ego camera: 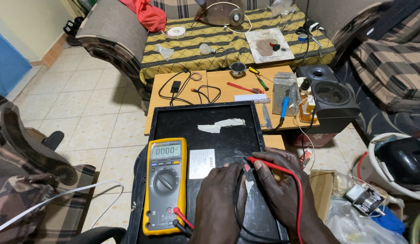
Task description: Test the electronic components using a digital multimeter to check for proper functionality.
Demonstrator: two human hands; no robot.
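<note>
Red test probe (264, 163) pinched in the right hand (282, 180), its tip meeting a black probe tip near the centre of a flat black panel (196, 115). Left hand (219, 199) rests closed on the panel; its grip apparently pins the black lead (239, 217), though fingers hide the contact. Yellow multimeter (165, 185) lies just left. Beyond, a wooden desk (210, 83) carries screwdrivers (257, 79) and cables.
</note>
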